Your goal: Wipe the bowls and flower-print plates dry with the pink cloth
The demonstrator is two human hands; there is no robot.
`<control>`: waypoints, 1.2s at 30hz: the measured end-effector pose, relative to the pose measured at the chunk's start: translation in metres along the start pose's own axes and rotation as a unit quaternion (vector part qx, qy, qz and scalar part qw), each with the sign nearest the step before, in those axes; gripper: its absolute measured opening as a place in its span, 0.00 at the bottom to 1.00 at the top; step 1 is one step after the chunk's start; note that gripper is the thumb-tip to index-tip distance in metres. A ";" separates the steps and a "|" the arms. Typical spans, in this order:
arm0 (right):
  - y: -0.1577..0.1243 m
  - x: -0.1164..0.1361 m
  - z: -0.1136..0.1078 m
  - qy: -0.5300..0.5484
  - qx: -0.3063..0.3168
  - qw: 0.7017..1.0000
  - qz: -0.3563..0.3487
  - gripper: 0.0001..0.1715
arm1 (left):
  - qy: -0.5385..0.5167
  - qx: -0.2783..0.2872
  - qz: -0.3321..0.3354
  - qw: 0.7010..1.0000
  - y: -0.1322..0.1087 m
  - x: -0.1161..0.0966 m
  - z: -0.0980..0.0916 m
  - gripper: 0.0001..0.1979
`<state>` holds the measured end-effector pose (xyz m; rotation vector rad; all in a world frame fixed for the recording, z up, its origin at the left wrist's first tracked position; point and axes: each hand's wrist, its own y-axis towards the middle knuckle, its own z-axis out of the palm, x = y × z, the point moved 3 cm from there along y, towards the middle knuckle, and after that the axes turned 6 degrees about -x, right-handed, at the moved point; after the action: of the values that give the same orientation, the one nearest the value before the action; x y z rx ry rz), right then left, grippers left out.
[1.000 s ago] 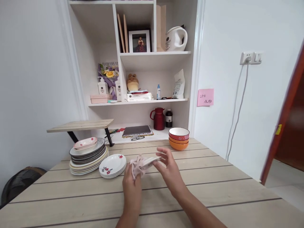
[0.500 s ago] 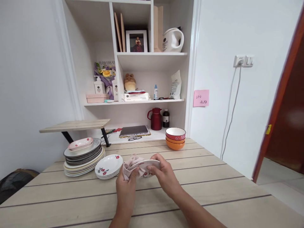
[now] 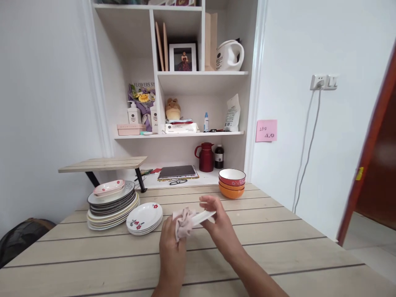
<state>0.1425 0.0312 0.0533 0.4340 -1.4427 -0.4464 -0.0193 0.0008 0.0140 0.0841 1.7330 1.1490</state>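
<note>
My left hand is closed on a crumpled pale pink cloth wrapped over the left side of a small white plate. The plate is tilted and seen nearly edge-on. My right hand is at the plate's right edge, its thumb below and its fingers raised apart above the rim. Whether the thumb touches the plate I cannot tell. Left of my hands lies a short stack of white plates with red flowers.
A taller stack of plates with a pink dish on top stands at the left, by a small raised wooden shelf. Several stacked bowls stand at the back right. Behind are a laptop, glasses and a red jug.
The plate has turned from showing its flowered face to nearly edge-on. My right hand's fingers have loosened from its rim, and my left hand with the cloth has shifted right.
</note>
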 end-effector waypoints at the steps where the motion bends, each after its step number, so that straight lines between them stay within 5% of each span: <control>1: 0.001 0.004 -0.002 -0.062 -0.001 0.995 -0.073 0.20 | 0.035 -0.010 0.053 0.998 -0.001 0.002 -0.002 0.13; 4: 0.003 0.011 -0.003 -0.179 0.039 0.957 -0.226 0.16 | 0.105 -0.018 0.158 0.982 -0.003 0.004 -0.006 0.14; 7: 0.005 0.010 -0.004 -0.192 0.061 0.948 -0.245 0.15 | 0.119 -0.020 0.197 0.973 -0.003 -0.001 -0.008 0.13; 10: 0.005 0.006 -0.004 -0.137 0.069 0.972 -0.176 0.12 | 0.073 -0.018 0.153 0.985 0.000 -0.007 -0.007 0.11; 14: 0.000 0.003 0.000 0.024 0.092 0.995 -0.020 0.02 | -0.032 -0.031 -0.010 0.999 0.005 -0.009 -0.005 0.12; 17: -0.005 0.004 0.008 0.187 0.084 0.975 0.089 0.07 | -0.127 0.009 -0.146 0.981 0.007 -0.011 0.001 0.19; 21: -0.010 0.011 0.017 0.337 0.095 0.922 0.164 0.14 | -0.187 0.080 -0.213 0.956 0.004 -0.021 0.009 0.22; 33: -0.005 -0.004 0.009 0.253 -0.002 0.949 0.189 0.24 | -0.173 0.000 -0.272 0.947 0.005 -0.016 0.007 0.26; 36: -0.002 -0.012 0.005 0.237 -0.013 0.944 0.228 0.26 | -0.186 0.022 -0.296 0.937 0.005 -0.015 0.009 0.27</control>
<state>0.1363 0.0360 0.0424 0.1569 -1.0195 0.0188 -0.0071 0.0018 0.0278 -0.1751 1.3113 0.5997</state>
